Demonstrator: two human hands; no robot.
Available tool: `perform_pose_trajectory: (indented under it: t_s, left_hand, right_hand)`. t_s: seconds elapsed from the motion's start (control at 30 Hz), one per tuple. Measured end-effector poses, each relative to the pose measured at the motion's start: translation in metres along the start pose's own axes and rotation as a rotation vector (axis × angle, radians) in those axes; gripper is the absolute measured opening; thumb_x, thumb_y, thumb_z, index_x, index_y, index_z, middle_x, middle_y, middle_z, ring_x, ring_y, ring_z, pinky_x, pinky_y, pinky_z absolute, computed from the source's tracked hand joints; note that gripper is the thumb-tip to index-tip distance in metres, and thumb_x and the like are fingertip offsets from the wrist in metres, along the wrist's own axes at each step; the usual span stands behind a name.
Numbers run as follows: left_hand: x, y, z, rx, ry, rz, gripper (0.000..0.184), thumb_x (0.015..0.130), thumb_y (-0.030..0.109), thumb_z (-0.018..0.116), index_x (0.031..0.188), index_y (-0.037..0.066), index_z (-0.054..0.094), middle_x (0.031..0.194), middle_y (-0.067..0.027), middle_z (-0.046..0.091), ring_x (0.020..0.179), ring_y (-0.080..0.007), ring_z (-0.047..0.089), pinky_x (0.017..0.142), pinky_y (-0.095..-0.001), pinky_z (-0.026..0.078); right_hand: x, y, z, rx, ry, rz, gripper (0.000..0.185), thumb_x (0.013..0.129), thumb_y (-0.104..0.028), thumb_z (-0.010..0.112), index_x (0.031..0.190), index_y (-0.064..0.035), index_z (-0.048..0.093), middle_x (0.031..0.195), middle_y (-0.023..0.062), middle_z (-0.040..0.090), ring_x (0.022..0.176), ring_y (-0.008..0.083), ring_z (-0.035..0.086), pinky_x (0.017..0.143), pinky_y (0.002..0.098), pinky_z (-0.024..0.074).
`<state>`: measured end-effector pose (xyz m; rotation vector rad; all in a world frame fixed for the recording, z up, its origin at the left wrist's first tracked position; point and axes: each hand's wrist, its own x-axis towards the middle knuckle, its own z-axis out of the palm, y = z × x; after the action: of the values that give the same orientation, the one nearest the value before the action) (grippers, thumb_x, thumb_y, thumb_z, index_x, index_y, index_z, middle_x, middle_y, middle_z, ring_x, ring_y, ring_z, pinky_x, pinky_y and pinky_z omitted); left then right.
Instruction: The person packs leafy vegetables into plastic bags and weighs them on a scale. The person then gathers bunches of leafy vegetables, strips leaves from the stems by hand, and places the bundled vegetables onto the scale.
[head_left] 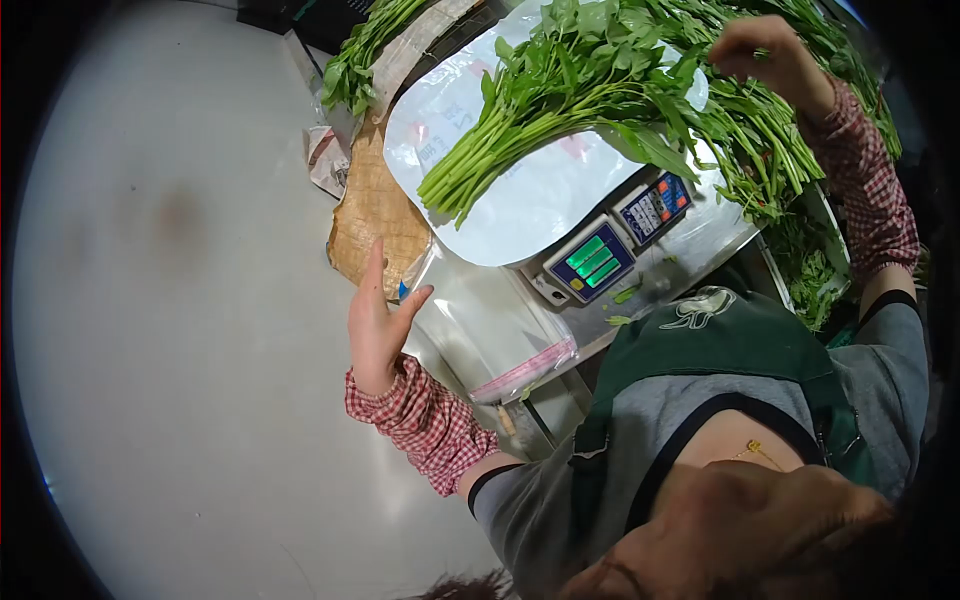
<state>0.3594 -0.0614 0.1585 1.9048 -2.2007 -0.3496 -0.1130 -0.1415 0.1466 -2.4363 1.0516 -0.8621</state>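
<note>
A bundle of leafy green stems [520, 130] lies across the white pan [500, 225] of a scale with a lit green display [594, 262]. My left hand [378, 325] is raised left of the scale, thumb and fingers apart, holding nothing. Over at the upper right, my right hand [765, 60] is above the greens near the bundle's leafy end. Its fingers are curled close together, and whether anything is between them cannot be made out. Both forearms wear red checked sleeves.
More greens [765, 150] are heaped right of the scale, and another bunch [350, 75] lies at the upper left. Clear plastic bags [485, 320] with a pink edge lie below the pan. Brown board [375, 205] shows at its left. Leaf scraps lie near the keypad [655, 207].
</note>
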Motion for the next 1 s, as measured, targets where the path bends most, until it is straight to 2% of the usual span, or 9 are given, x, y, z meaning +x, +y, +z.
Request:
perform_pose_trajectory:
  t_s: [0.1, 0.3, 0.7, 0.77, 0.83, 0.87, 0.9, 0.97, 1.0]
  left_hand:
    - [-0.015, 0.014, 0.002, 0.016, -0.002, 0.054, 0.075, 0.062, 0.018, 0.072, 0.124, 0.0, 0.033, 0.113, -0.0208, 0.049, 0.103, -0.0316, 0.049, 0.082, -0.0339, 0.041]
    - [-0.047, 0.04, 0.006, -0.031, -0.082, 0.088, 0.08, 0.062, 0.019, 0.072, 0.127, 0.002, 0.029, 0.115, -0.0202, 0.047, 0.102, -0.0331, 0.049, 0.082, -0.0342, 0.041]
    - [-0.089, 0.068, 0.031, 0.015, 0.374, -0.084, 0.018, 0.069, 0.011, 0.066, 0.064, -0.002, 0.055, 0.055, -0.0082, 0.055, 0.047, -0.0169, 0.05, 0.047, -0.0252, 0.038]
    - [-0.1, 0.058, 0.045, -0.388, 0.448, -0.014, 0.02, 0.071, 0.015, 0.064, 0.063, -0.001, 0.055, 0.049, -0.0068, 0.051, 0.039, -0.013, 0.044, 0.041, -0.0224, 0.034]
    - [-0.113, 0.042, 0.102, -1.683, 0.02, 0.072, 0.027, 0.078, 0.021, 0.055, 0.063, -0.001, 0.057, 0.053, -0.0057, 0.053, 0.044, -0.0119, 0.048, 0.044, -0.0241, 0.039]
    - [-0.108, 0.057, 0.115, -1.243, -0.246, -0.255, 0.03, 0.078, 0.026, 0.056, 0.067, -0.002, 0.059, 0.058, -0.0069, 0.056, 0.05, -0.0136, 0.052, 0.049, -0.0266, 0.043]
    - [-0.104, 0.077, 0.127, -1.078, -0.549, -0.163, 0.032, 0.076, 0.03, 0.057, 0.082, 0.0, 0.061, 0.069, -0.0104, 0.06, 0.059, -0.0188, 0.057, 0.054, -0.0275, 0.046]
    - [-0.108, 0.063, 0.14, 0.501, -0.871, 0.029, 0.035, 0.075, 0.026, 0.06, 0.102, 0.004, 0.057, 0.079, -0.0135, 0.061, 0.067, -0.0233, 0.059, 0.057, -0.0288, 0.047]
    - [-0.102, 0.056, 0.13, 0.34, -0.549, -0.021, 0.04, 0.073, 0.024, 0.062, 0.107, 0.005, 0.053, 0.082, -0.0142, 0.06, 0.07, -0.0246, 0.059, 0.059, -0.0309, 0.047]
  right_hand:
    - [-0.023, 0.013, 0.036, 0.057, 0.045, -0.053, 0.007, 0.07, -0.005, 0.063, 0.072, -0.0013, 0.057, 0.058, 0.0052, 0.055, 0.049, 0.018, 0.053, 0.048, 0.027, 0.0428]
    - [-0.073, 0.032, 0.088, -0.055, -0.201, 0.006, 0.009, 0.067, -0.007, 0.064, 0.071, -0.0024, 0.057, 0.058, 0.0076, 0.053, 0.051, 0.0254, 0.052, 0.049, 0.0319, 0.0414]
    - [-0.128, 0.069, 0.077, -0.131, -0.19, 0.119, 0.014, 0.071, -0.013, 0.061, 0.065, -0.0019, 0.055, 0.057, 0.0103, 0.05, 0.052, 0.0255, 0.052, 0.05, 0.0345, 0.0416]
    - [-0.13, 0.067, 0.046, -0.148, -0.089, 0.153, 0.018, 0.07, -0.014, 0.061, 0.059, -0.0013, 0.054, 0.053, 0.0111, 0.05, 0.049, 0.0273, 0.051, 0.049, 0.0344, 0.0403]
    - [-0.142, 0.071, 0.031, 0.682, 0.022, 0.414, 0.018, 0.074, -0.015, 0.059, 0.063, -0.0021, 0.055, 0.055, 0.0096, 0.053, 0.051, 0.0226, 0.053, 0.049, 0.0307, 0.0421]
    - [-0.148, 0.085, 0.035, 0.797, 0.01, 0.513, 0.017, 0.075, -0.016, 0.059, 0.065, -0.0024, 0.056, 0.056, 0.0088, 0.055, 0.052, 0.0201, 0.054, 0.05, 0.0288, 0.043]
    - [-0.17, 0.12, 0.055, 0.31, -0.135, 0.521, 0.016, 0.077, -0.017, 0.058, 0.069, -0.0026, 0.057, 0.059, 0.0078, 0.057, 0.054, 0.0174, 0.056, 0.051, 0.0267, 0.0437]
    - [-0.191, 0.127, 0.051, -0.012, -0.025, 0.434, 0.012, 0.076, -0.014, 0.058, 0.074, -0.002, 0.058, 0.061, 0.0074, 0.058, 0.055, 0.0168, 0.056, 0.052, 0.0263, 0.044]
    - [-0.191, 0.124, 0.045, -0.343, 0.084, 0.361, 0.009, 0.076, -0.011, 0.058, 0.078, -0.0015, 0.059, 0.063, 0.0071, 0.059, 0.056, 0.0162, 0.056, 0.052, 0.026, 0.0443]
